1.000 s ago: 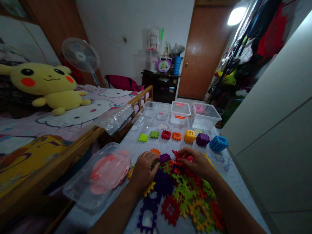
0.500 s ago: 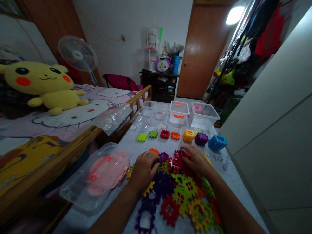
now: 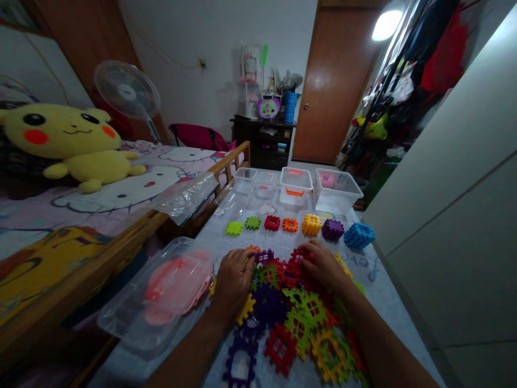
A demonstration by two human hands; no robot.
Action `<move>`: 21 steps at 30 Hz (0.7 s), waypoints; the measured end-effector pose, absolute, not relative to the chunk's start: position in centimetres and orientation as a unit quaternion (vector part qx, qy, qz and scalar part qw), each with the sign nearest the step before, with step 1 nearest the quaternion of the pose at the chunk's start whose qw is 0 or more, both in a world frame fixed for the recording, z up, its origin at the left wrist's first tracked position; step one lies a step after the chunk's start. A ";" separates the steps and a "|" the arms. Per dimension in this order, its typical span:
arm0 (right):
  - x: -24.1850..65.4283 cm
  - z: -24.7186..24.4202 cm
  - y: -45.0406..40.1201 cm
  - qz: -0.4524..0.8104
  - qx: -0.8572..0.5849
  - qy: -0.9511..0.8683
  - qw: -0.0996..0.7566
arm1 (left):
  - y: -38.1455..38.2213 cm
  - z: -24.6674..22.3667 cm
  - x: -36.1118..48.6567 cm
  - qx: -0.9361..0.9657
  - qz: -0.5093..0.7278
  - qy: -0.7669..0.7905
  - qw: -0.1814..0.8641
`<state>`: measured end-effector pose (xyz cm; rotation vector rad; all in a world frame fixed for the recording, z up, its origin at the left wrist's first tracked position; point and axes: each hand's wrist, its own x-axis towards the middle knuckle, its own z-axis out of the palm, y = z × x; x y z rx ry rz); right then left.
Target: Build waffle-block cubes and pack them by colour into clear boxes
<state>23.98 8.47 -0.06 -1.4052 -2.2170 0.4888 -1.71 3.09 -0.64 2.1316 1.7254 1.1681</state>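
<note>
A pile of toothed plastic building tiles in several colours lies in front of me, among them a purple tile (image 3: pixel 265 256), a green tile (image 3: pixel 269 275) and a dark red tile (image 3: pixel 280 348). At the pile's left side, my left hand (image 3: pixel 234 274) is closed, with a bit of yellow tile (image 3: pixel 246 262) showing at its fingers. My right hand (image 3: pixel 323 265) curls over the pile's far right part, its fingertips closed on a red tile (image 3: pixel 298 255). Palms and fingers partly hide the tiles beneath them.
Beyond the pile runs a row of tile stacks sorted by colour, from a lime stack (image 3: pixel 234 228) to a blue stack (image 3: pixel 359 235). Clear plastic boxes (image 3: pixel 338 196) stand at the far end. A clear lid (image 3: pixel 133 318) lies left, beside the wooden bed rail (image 3: pixel 121 240).
My left hand has shifted slightly left, uncovering more of the purple and green tiles; yellow now shows at its fingers. My right hand has stayed almost in place at the red tile.
</note>
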 end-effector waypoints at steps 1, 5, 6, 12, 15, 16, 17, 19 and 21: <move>24.0 0.2 8.5 0.183 -0.508 -0.803 0.252 | 3.0 -0.6 -1.7 0.707 0.394 0.581 0.080; 23.8 0.9 8.3 0.181 -0.491 -0.785 0.332 | 3.0 -0.6 -1.8 0.689 0.399 0.600 0.081; 23.8 1.0 8.3 0.173 -0.489 -0.784 0.342 | 3.1 -0.7 -1.8 0.685 0.396 0.606 0.082; 23.5 1.9 7.5 0.172 -0.471 -0.834 0.231 | 3.2 -0.6 -1.9 0.695 0.379 0.606 0.076; 23.5 2.6 7.2 0.232 -0.445 -0.851 0.156 | 3.2 -0.5 -1.9 0.697 0.393 0.596 0.064; 23.5 2.8 7.1 0.244 -0.442 -0.851 0.148 | 3.1 -0.5 -2.0 0.698 0.398 0.592 0.061; 23.5 3.0 7.0 0.248 -0.441 -0.850 0.144 | 3.1 -0.4 -2.0 0.699 0.401 0.589 0.059; 23.5 3.2 7.0 0.242 -0.446 -0.850 0.138 | 3.1 -0.4 -2.0 0.703 0.406 0.581 0.057; 23.5 3.1 7.0 0.236 -0.455 -0.850 0.124 | 3.0 -0.3 -2.0 0.705 0.410 0.576 0.058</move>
